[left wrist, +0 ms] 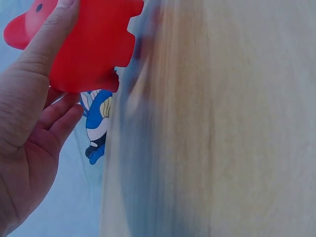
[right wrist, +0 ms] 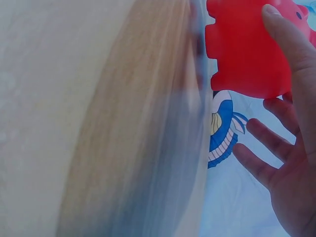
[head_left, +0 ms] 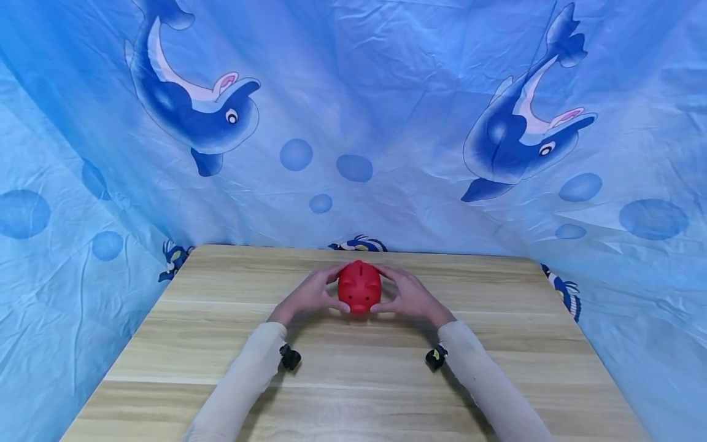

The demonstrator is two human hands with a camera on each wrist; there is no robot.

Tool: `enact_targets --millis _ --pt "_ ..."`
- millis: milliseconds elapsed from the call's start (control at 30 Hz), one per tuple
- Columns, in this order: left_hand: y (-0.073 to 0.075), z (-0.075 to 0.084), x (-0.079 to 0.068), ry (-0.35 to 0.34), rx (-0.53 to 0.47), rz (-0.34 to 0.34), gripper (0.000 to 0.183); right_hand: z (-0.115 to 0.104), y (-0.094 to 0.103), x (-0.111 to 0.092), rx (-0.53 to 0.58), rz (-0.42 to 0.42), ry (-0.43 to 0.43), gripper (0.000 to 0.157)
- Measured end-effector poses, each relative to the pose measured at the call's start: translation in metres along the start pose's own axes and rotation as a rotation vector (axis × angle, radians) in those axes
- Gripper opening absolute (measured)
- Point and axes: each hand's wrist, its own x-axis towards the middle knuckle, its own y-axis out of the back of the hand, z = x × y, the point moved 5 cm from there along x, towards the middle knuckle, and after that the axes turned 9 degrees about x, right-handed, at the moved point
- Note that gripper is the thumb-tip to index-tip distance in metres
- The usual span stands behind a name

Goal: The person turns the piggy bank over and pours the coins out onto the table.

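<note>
A wide, wrinkled blue cloth backdrop (head_left: 409, 123) printed with dolphins and bubbles hangs behind and beside the work from where I stand. In front of it spreads the pale, wood-grained surface (head_left: 364, 393), its far edge close against the cloth.

Two long off-white sleeves, the left sleeve (head_left: 240, 380) and the right sleeve (head_left: 491, 383), reach in over the near edge and angle toward each other. Between the hands at their ends is a glossy, rounded red piggy bank (head_left: 359, 288), near the far edge and about midway between the left and right edges. Its snout faces the person, its feet point down, and I cannot tell whether they touch the surface or sit just above it.

The bare left hand (head_left: 309, 294) grasps one flank, thumb toward the face and fingers behind, curved only as far as the round body demands. The bare right hand (head_left: 411, 296) mirrors it on the other flank, though some of its lower fingers (right wrist: 269, 139) spread clear of the bank. Holding it from both sides probably keeps so smooth and round a thing from tipping or turning.

A small black device (head_left: 289, 356) sits at the left wrist, its twin (head_left: 436, 358) at the right. Smallest is the dark coin slot (head_left: 361, 271) on the bank's top.
</note>
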Motion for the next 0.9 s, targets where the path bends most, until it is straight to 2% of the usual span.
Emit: enact_targets --millis 167,467,733,900 --pt "0.004 0.003 -0.002 0.022 -0.008 0.009 0.104 -0.001 0.002 -0.002 0.015 0.018 -0.002 0.103" --pt "0.011 0.006 0.004 -0.055 -0.074 0.064 0.096 -0.007 0.010 0.002 0.091 0.028 0.031 0.101" --pt "0.013 0.008 0.008 -0.035 -0.136 0.092 0.087 -0.009 0.017 0.004 0.167 0.027 0.011 0.097" --pt "0.014 0.010 0.009 -0.037 -0.107 0.105 0.085 -0.010 0.020 0.006 0.174 0.038 0.049 0.092"
